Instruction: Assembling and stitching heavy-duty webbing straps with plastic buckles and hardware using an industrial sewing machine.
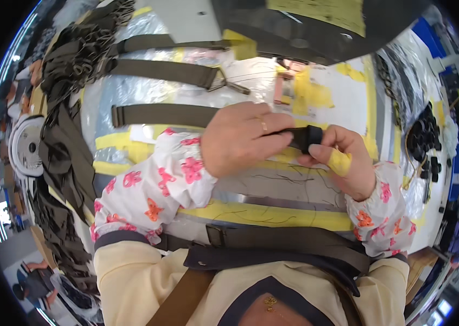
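Over the middle of the table, my left hand [245, 138] is closed on the end of a dark olive webbing strap [164, 115]. The rest of that strap lies out to the left, with a slider near its far end. My right hand [349, 160] pinches a black plastic buckle [311, 139] at the strap's end, between thumb and fingers. Yellow tape is wrapped round a digit of this hand. Strap and buckle meet between my hands; how the webbing passes through is hidden by my fingers. Flowered white sleeves cover both forearms.
A dark sewing machine [294, 32] stands at the back. Behind my left hand lie another strap [159, 71] with a metal hook and loose threads. Bundled straps [72, 65] hang along the left edge. Black plastic parts [425, 133] are heaped at right. People sit far left.
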Demonstrator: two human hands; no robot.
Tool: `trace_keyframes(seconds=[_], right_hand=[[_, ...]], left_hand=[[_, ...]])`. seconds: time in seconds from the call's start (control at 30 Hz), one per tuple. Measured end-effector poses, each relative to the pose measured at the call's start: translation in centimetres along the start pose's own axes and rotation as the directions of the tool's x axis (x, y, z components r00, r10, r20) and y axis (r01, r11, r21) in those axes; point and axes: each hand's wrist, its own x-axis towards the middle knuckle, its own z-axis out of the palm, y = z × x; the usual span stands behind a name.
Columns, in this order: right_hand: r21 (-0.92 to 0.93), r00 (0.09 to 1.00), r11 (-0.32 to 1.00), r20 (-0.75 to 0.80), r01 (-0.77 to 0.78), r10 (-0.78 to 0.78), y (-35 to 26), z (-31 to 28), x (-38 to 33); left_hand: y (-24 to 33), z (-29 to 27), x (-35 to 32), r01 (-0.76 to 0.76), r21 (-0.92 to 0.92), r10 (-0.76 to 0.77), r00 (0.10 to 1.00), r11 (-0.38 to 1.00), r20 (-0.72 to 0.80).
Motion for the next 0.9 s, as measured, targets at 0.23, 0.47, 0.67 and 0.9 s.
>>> trace_keyframes(seconds=[0.23,0.47,0.67,0.9], right_hand=[[-0.142,0.997,0.987,-0.001,-0.074,0.075,-0.4,0.4,0.0],[-0.197,0.987,0.979,0.159,0.046,-0.015,0.4,1.3,0.6],[-0.671,0.917,0.636,0.183,0.381,-0.356,-0.6,1.1,0.3],[-0.822,0.693,0.028,0.46,0.569,-0.555,-0.1,-0.5,0.8]], left_hand=[[1.2,0.7,0.3,0.029,-0.146,-0.017,0.996,0.989,0.086],[2.2,0.6,1.2,0.304,-0.249,-0.278,0.951,0.919,0.138],[0.4,-3.5,-0.3,0.257,0.171,-0.298,0.908,0.951,0.294],[-4.2,-15.6,-11.9,0.29,0.769,-0.463,0.887,0.57,0.009]])
